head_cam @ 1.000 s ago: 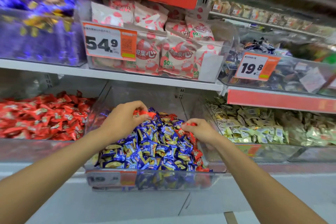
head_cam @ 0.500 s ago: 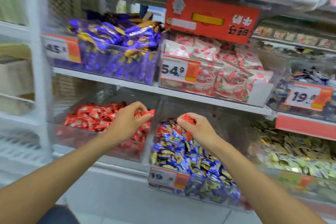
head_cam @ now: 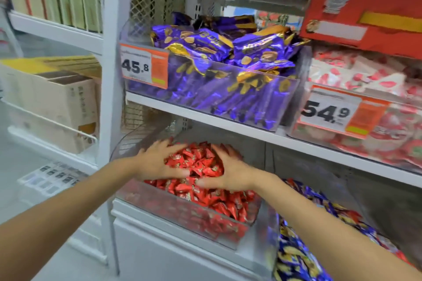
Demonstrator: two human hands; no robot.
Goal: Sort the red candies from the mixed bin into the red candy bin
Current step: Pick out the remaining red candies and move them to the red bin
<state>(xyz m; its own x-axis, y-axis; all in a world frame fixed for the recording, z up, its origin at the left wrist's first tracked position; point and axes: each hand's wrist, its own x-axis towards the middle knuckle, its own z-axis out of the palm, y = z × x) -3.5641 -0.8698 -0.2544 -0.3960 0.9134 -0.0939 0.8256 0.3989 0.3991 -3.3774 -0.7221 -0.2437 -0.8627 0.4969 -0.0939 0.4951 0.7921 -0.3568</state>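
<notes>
Left hand [head_cam: 157, 162] and right hand [head_cam: 228, 173] are pressing the red candy bin's [head_cam: 182, 214] heap, each grip splayed and empty; red candies [head_cam: 351, 215] are showing in the mixed bin [head_cam: 324, 175].

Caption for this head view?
Left hand and right hand spread open over the red candies in the red candy bin.

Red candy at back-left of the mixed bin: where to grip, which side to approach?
Pinch the red candy across its exposed top, coming straight down with the right hand, the nearer one. It lies on the blue candies in the mixed bin, back-left corner; clear walls block the sides. Blur hides its wrapper ends.
</notes>
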